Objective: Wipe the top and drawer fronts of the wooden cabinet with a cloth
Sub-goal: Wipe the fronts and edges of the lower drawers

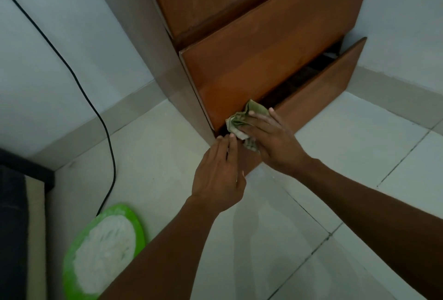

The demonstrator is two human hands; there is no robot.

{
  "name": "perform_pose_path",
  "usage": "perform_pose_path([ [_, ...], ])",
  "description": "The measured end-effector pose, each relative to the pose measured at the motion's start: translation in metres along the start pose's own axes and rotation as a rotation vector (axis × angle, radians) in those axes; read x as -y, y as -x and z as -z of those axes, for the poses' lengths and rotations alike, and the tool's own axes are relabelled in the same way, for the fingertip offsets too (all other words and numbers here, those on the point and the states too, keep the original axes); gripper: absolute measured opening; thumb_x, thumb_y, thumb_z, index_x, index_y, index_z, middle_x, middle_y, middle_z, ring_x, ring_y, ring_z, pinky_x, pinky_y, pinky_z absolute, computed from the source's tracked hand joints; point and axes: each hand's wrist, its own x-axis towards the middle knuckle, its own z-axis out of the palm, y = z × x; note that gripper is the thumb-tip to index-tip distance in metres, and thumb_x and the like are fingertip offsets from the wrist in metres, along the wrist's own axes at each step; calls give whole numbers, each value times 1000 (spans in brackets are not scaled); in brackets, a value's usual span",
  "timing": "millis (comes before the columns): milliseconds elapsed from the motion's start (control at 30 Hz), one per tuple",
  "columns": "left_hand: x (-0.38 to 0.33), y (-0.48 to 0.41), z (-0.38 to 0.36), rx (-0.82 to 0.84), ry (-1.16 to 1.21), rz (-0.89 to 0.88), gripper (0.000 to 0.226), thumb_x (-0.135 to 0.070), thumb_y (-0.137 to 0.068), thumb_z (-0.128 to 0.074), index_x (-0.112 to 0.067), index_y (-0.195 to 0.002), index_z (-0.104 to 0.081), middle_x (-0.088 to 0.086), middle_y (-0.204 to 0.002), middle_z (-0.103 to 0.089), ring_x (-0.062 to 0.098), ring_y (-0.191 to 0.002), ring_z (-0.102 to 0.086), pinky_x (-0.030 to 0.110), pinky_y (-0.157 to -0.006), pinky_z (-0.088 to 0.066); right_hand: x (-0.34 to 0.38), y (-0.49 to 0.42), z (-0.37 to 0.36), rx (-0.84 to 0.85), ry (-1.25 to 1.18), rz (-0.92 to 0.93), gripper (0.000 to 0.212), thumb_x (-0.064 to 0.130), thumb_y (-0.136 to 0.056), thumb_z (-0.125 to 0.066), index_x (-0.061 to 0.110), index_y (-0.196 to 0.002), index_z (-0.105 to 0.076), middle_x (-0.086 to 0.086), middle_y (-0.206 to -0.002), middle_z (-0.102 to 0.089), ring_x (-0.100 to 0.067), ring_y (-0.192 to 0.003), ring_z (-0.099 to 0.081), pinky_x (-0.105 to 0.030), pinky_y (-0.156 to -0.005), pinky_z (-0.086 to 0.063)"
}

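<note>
- Three drawer fronts show on the wooden cabinet (239, 35); the bottom drawer (323, 98) stands pulled out at an angle, the two above it shut
- green cloth (239, 119) lies crumpled at the left top corner of the bottom drawer front
- right hand (271, 141) lies flat on the cloth, fingers spread and nearly straight, pressing it to the wood
- left hand (218, 177) holds nothing; straight fingers touch the drawer's left end, just beside the cloth
- black cable (72, 71) and green mat (103, 251) lie on the tiled floor (359, 155), left of the cabinet
</note>
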Motion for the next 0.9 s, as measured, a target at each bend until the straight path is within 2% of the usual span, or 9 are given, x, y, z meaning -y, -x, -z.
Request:
perform_pose_path([
  [100,-6,-1,0,12,-23,-41,86,-39,-98,-48,-5,-160,1,14,-168,-1,28,-155,4,37,-124,-4,-10,1,-3,50,86,52,46,19,-96,-42,15,-139,-58,-8,-141,-59,-28,-141,-45,-50,-124,-20],
  [300,-11,-17,6,119,-157,-102,90,-36,-98,-44,-3,-156,17,14,-165,22,26,-151,23,40,-126,1,-79,-2,18,-61,45,-127,39,21,-105,-37,9,-130,-64,-17,-135,-61,-33,-137,-48,-47,-123,-18],
  [467,-12,-18,10,182,-218,-85,89,-35,-99,-40,-4,-154,23,13,-163,29,25,-150,28,41,-125,3,-124,-16,48,-130,7,-293,32,22,-104,-38,11,-117,-65,-16,-124,-65,-36,-129,-54,-59,-111,-36],
  [500,-13,-19,12,185,-240,-89,89,-36,-100,-39,-4,-154,23,14,-163,29,26,-150,28,42,-126,3,-128,-21,54,-158,-10,-370,31,21,-103,-39,12,-116,-65,-16,-121,-66,-37,-124,-56,-57,-107,-40],
  [567,-13,-19,15,180,-292,-106,88,-38,-100,-37,-2,-153,24,15,-163,28,28,-150,28,43,-125,3,-122,-27,62,-268,-31,-505,28,17,-102,-42,9,-112,-67,-18,-112,-68,-40,-109,-62,-43,-96,-47],
  [633,-11,-22,16,153,-336,-140,88,-39,-100,-37,-1,-152,24,17,-162,28,28,-149,28,44,-125,4,-97,-22,57,-376,-44,-448,27,10,-101,-43,2,-110,-67,-22,-108,-68,-40,-104,-63,-38,-91,-46],
  [700,-7,-27,16,124,-368,-178,90,-38,-99,-39,0,-153,23,19,-162,27,30,-149,28,45,-125,4,-57,-6,36,-318,-105,-244,32,4,-100,-42,1,-122,-66,-19,-126,-65,-32,-124,-57,-41,-109,-43],
  [767,-6,-39,17,83,-413,-247,92,-38,-97,-42,1,-153,20,21,-162,25,32,-150,26,46,-125,4,-36,11,15,-223,-120,-104,40,1,-98,-41,3,-132,-62,-17,-139,-59,-30,-137,-49,-44,-118,-35],
  [900,-16,-71,23,57,-490,-378,86,-40,-99,-33,3,-154,17,24,-162,22,34,-150,23,45,-122,14,-77,2,12,-188,-26,-145,39,13,-101,-42,4,-132,-63,-20,-135,-61,-34,-133,-51,-49,-116,-36],
])
